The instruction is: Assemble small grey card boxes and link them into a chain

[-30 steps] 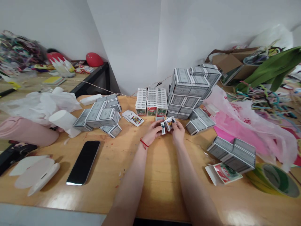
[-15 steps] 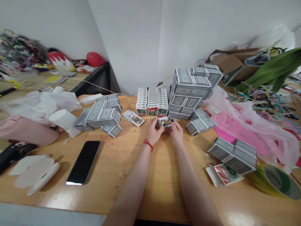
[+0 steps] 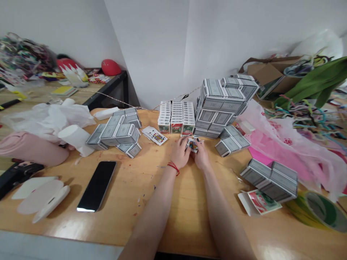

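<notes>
A small stack of white paper playing cards (image 3: 192, 145), a coloured picture card on top, sits between two hands just above or on a tan wooden table (image 3: 130, 224). The left hand (image 3: 181, 153), a red string bracelet at its wrist, and the right hand (image 3: 202, 154) both have fingers curled in, gripping the stack's sides. Behind stand three rows of white, red-and-green card boxes (image 3: 176, 115); beyond the right hand rises a tower of grey patterned blocks (image 3: 218, 103).

Rectangular white playing cards (image 3: 193, 145) bear multicoloured print; stacked boxy grey paper blocks (image 3: 223, 104) carry white-bordered ornament; the thin cord bracelet (image 3: 174, 166) is plain red.
</notes>
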`<action>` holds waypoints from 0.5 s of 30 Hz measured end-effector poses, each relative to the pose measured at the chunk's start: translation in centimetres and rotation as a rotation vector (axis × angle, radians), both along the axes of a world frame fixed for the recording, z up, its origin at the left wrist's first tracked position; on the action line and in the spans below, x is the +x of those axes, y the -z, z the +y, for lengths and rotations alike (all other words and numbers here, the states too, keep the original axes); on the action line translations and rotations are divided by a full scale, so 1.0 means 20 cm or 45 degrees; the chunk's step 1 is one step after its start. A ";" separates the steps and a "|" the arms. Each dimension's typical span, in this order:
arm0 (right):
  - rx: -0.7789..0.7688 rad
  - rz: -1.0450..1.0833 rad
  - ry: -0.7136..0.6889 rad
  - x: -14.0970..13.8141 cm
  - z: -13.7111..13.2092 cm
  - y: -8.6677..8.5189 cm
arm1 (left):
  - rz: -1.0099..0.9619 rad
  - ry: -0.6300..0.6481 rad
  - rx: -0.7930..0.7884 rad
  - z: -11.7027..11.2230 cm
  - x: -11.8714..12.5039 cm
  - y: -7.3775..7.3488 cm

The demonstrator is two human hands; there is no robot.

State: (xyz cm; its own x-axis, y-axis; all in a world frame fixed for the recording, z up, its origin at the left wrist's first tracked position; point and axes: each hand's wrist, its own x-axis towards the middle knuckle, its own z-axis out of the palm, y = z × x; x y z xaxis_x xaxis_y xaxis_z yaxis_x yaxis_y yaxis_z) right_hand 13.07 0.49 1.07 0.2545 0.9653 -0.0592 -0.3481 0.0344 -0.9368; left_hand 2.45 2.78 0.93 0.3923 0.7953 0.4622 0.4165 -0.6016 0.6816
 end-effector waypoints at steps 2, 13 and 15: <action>0.048 0.016 -0.053 0.00 -0.01 -0.02 | 0.011 -0.007 0.003 0.00 0.00 0.01; 0.348 -0.490 0.063 -0.04 0.00 0.01 | 0.065 -0.096 -0.015 -0.02 0.06 0.05; 0.326 -0.478 0.107 -0.04 0.01 0.03 | 0.066 -0.096 -0.030 -0.02 0.07 0.05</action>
